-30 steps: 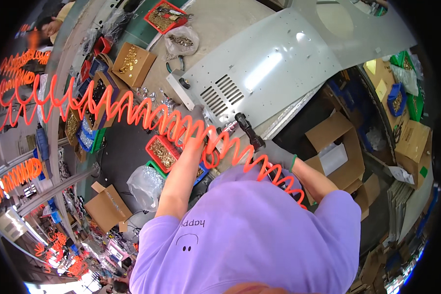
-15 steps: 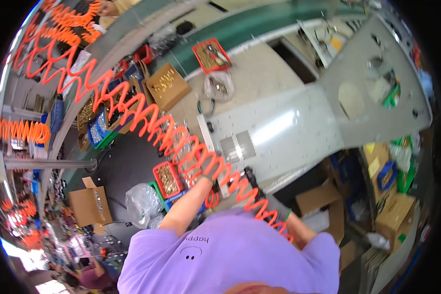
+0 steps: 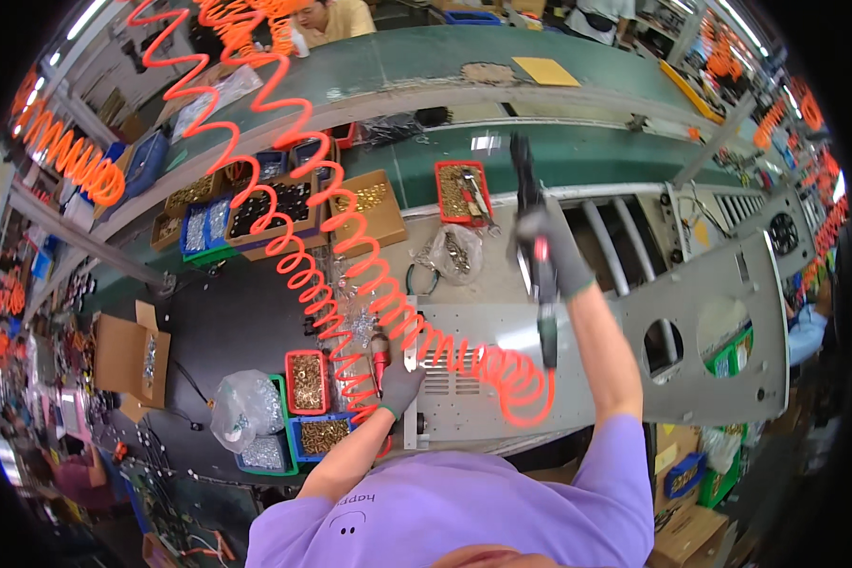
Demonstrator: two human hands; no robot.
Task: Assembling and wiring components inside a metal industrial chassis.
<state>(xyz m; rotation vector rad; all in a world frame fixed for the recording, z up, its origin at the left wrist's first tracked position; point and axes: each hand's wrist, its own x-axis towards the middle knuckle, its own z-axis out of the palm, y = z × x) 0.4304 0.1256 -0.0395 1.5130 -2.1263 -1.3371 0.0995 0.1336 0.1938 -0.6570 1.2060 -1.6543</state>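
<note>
My right hand [image 3: 549, 248], in a grey glove, is closed around a black air tool [image 3: 532, 204] with a long nose and a red part. It holds the tool above the far edge of a flat grey metal panel [image 3: 577, 379]. An orange coiled hose [image 3: 525, 417] joins the tool's lower end. My left hand [image 3: 402, 388], also gloved, is low at the panel's left edge, right beside a red-handled tool [image 3: 380, 355]. Its fingers are partly hidden, so I cannot tell whether it grips anything.
Left of the panel stand a red bin [image 3: 307, 383] and a blue bin [image 3: 324, 435] of small metal parts, with a plastic bag [image 3: 241, 412]. Behind are a cardboard box [image 3: 374, 213], a clear bag [image 3: 456, 254] and another red bin [image 3: 463, 189]. Another person [image 3: 336, 24] sits across the bench.
My right hand has risen from low beside my body to the panel's far side, carrying the black air tool. My left hand, hidden behind the hose before, now shows. The view has turned.
</note>
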